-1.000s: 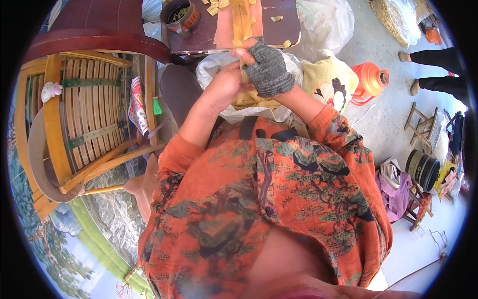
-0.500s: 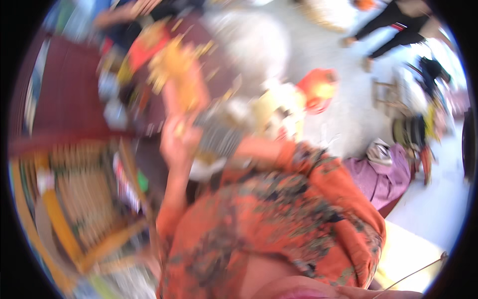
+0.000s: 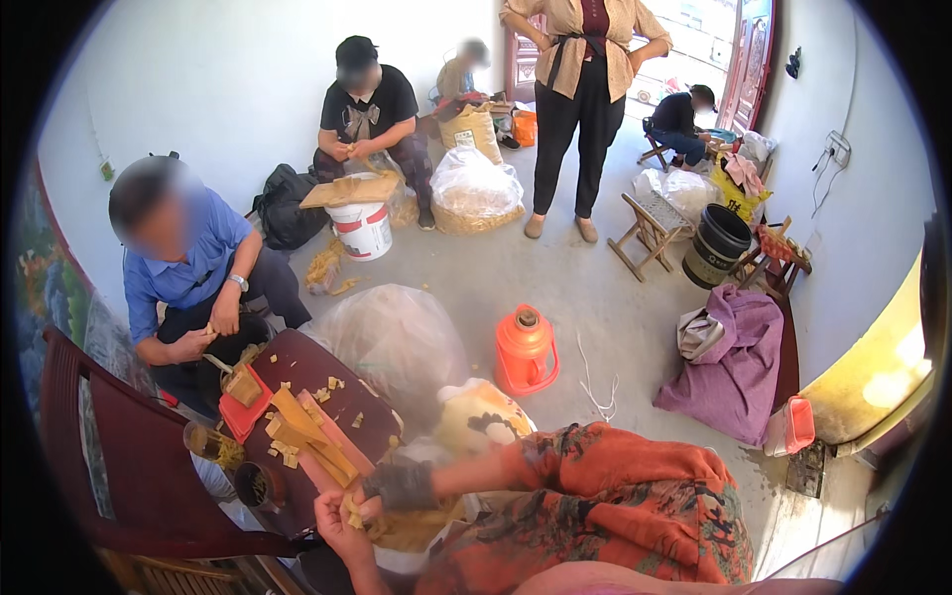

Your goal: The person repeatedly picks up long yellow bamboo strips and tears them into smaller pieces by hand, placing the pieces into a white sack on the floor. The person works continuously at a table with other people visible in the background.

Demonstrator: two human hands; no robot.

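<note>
My left hand [image 3: 342, 524] and my right hand [image 3: 370, 504] meet at the near edge of a small dark brown table [image 3: 367, 407]. Their fingers close on a small tan strip [image 3: 353, 512], whose exact kind I cannot make out. A dark grey cuff circles my right wrist. Just beyond my hands, flat tan strips [image 3: 315, 431] lie on a long pink board [image 3: 309, 470]. Under my right forearm, an open white bag [image 3: 474, 508] holds yellowish-tan pieces [image 3: 412, 529].
A red tray [image 3: 241, 416], a glass jar [image 3: 203, 440] and a dark cup [image 3: 260, 484] stand left on the table. A large clear bag [image 3: 387, 332] and an orange vacuum flask [image 3: 526, 349] sit beyond. One co-worker [image 3: 198, 268] sits across; others are farther off. A purple sack [image 3: 729, 362] lies right.
The view has swung up and steadied, so more of the room shows. My hands now appear lower in the picture, close together by the white bag. The earlier frame is blurred.
</note>
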